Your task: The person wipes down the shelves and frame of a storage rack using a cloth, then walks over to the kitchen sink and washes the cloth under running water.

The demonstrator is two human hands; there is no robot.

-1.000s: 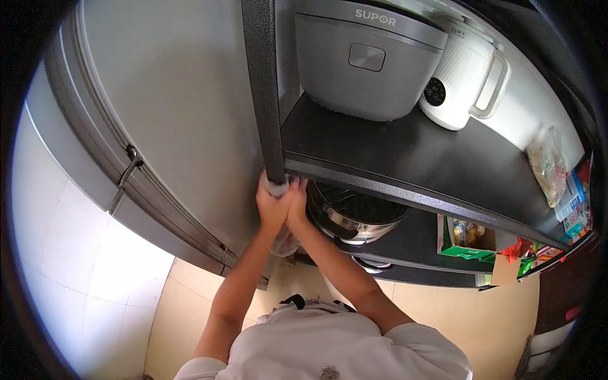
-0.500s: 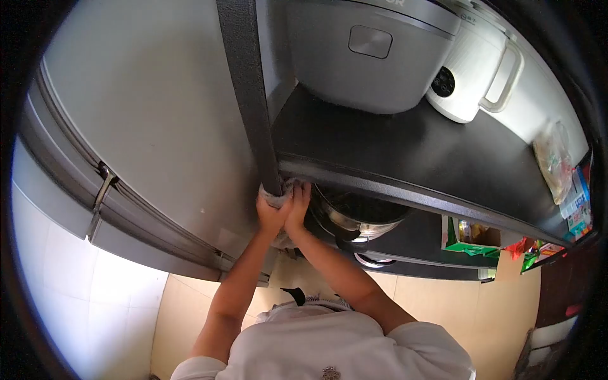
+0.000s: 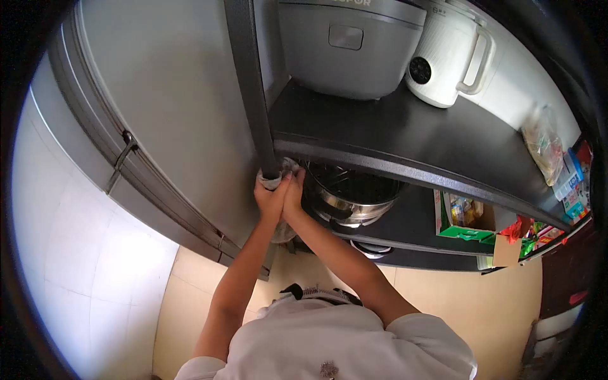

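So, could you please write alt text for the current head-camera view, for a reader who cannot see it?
A person's left-hand grip and right-hand grip hold a greyish cloth around a black shelf post. On the upper shelf stand a grey rice cooker and a white electric jug, with a steel pot on the lower shelf.

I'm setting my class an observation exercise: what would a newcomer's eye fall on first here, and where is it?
Probably the big grey cooker at the top centre, standing on the black shelf, with a white jug just to its right. Next, nearer the middle, the left hand and right hand close together, holding a greyish cloth around the dark post at the shelf's left end.
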